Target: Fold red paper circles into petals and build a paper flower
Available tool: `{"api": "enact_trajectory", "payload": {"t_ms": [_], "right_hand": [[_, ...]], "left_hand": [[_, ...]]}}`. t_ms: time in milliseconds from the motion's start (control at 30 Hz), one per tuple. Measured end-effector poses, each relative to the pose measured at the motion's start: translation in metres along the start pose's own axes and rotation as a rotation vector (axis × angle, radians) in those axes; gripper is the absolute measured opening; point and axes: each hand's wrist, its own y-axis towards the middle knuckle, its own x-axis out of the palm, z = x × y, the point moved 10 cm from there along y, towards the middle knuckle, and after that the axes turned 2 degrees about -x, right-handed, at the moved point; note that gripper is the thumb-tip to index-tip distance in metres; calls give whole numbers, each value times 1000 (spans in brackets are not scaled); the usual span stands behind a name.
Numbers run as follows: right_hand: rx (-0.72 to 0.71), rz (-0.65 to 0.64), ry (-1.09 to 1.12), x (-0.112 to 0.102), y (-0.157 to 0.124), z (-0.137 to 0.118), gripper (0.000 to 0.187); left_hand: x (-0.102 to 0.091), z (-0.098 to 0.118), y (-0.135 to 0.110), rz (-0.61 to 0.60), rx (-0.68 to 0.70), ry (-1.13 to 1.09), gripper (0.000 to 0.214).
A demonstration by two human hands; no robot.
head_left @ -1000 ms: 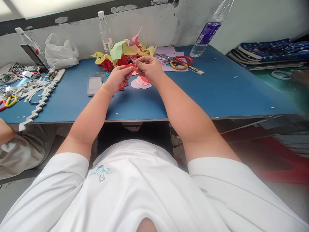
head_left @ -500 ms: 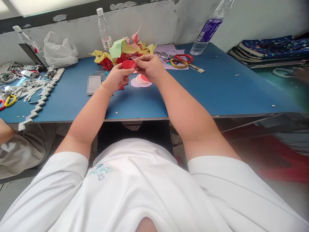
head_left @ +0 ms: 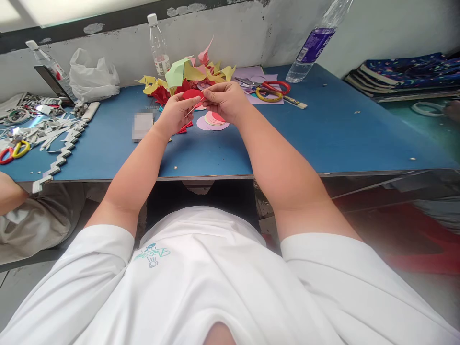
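Both my hands are raised over the blue table, pinching one small red paper piece between them. My left hand grips its lower left edge with closed fingers. My right hand pinches its right side. Just beyond my hands lies a small stack of pink and lilac paper circles. Red offcuts lie beneath my left hand.
A heap of yellow, green, red and pink paper scraps sits behind, by a clear bottle. Red and yellow scissors lie on lilac paper. A tilted bottle stands right. Another person's arm and white paper strips are left.
The red paper piece has turned in my fingers, from edge-on to showing its face, and my hands have shifted slightly away from me.
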Motion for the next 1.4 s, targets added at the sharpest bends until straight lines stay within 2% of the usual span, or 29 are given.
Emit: {"api": "enact_trajectory", "payload": {"t_ms": [67,200,400,533,600,667,767,800,1100,1167,1300,1400], "right_hand": [[-7,-3,15,2,-1,-1,72],[-27,-26,32,2,-3,-3,60],[-47,-16,69,-2,6,5,64],[-49,-21,118,0,7,5,35],[-58,-28,132,3,3,1,27],[-65,-27,139,6,-1,-3,34],[-80,-27,160,10,-5,-7,72],[-88,-25,165,11,-5,-8,78],[-158,-50,107,6,7,-1,74],[-167,-65,80,7,8,-1,67],[-179,7,-30,1,4,-7,30],[-190,40,-74,0,1,-12,27]], "left_hand": [[2,1,-3,-8,-7,5,27],[6,3,-7,-23,-8,19,32],[5,4,-8,-23,4,64,26],[5,6,-10,-13,21,89,25],[4,7,-10,-5,20,60,24],[3,7,-8,1,18,7,23],[2,7,-6,11,11,-30,28],[2,7,-6,12,8,-32,30],[5,4,-5,-50,-5,-12,30],[4,3,-3,-56,15,39,35],[3,8,-5,-33,64,195,40],[5,17,-11,4,95,304,33]]}}
